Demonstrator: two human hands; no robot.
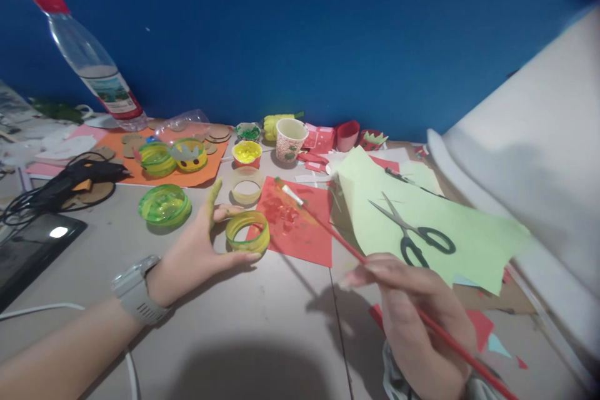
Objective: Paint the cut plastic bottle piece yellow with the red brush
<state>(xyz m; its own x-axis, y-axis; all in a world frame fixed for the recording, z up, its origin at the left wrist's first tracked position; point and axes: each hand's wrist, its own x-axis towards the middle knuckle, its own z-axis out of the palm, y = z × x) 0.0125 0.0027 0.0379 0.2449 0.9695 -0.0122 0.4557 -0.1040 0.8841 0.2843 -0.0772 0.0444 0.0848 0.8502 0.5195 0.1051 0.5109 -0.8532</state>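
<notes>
My left hand (199, 247) steadies a yellow-green painted plastic ring (229, 242), thumb along its near side and a finger at its back; the index finger points up and bears yellow paint. The ring looks like a slice of a bottle. My right hand (417, 312) grips a paintbrush (335, 234) with a long red handle, its green-stained tip over a red paper sheet (314, 247) smeared with wet red paint. Just behind the held ring stands a paler ring (247, 176). A green-painted plastic cup base (164, 207) rests left of my left hand.
Scissors (407, 228) lie on light green paper (482, 244) at right. Behind are a paper cup (289, 137), a yellow paint cup (247, 153) and a green one (248, 132). At left are a bottle (94, 62), glue gun (94, 172) and phone (32, 250).
</notes>
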